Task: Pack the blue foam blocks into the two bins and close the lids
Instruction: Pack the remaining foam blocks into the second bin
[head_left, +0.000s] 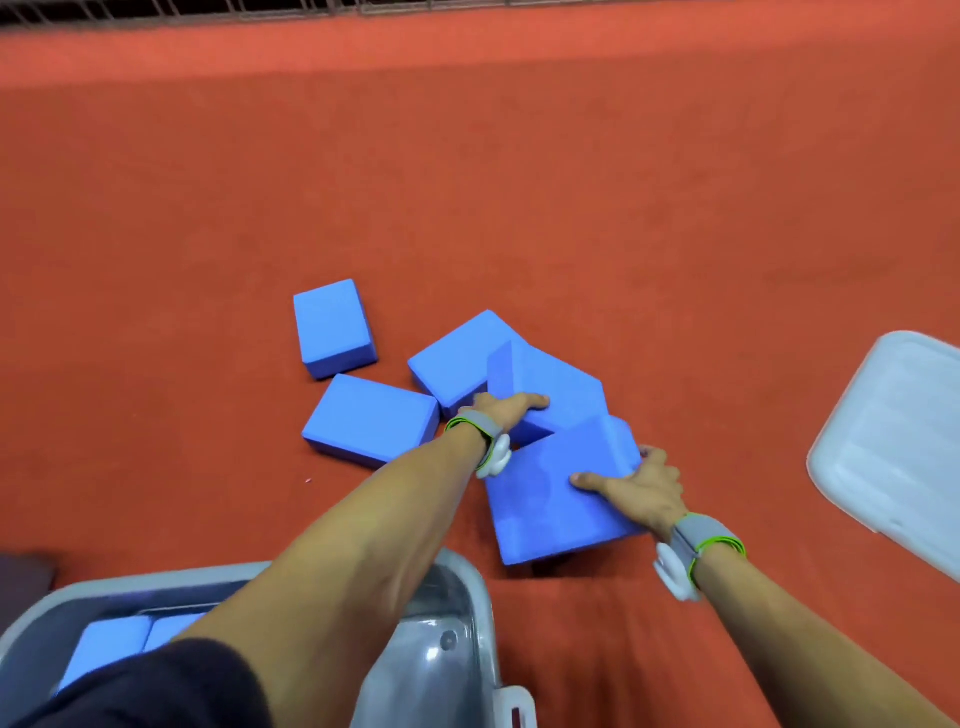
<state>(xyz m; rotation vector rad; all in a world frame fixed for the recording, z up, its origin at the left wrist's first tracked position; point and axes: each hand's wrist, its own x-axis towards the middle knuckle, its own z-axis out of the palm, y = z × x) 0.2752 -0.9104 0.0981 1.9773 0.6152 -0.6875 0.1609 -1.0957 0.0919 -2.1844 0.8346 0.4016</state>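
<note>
- Right hand (641, 491) grips a lifted foam block (558, 493), apparently bound for the bin (467, 613) at seven o'clock.
- Left hand (506, 410) clasps the tilted block (561, 387) behind.

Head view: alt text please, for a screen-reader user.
Each hand grips a blue foam block: the right hand the nearest block, the left hand a tilted block. Three more lie on the red floor, beyond an open bin holding blocks.
</note>
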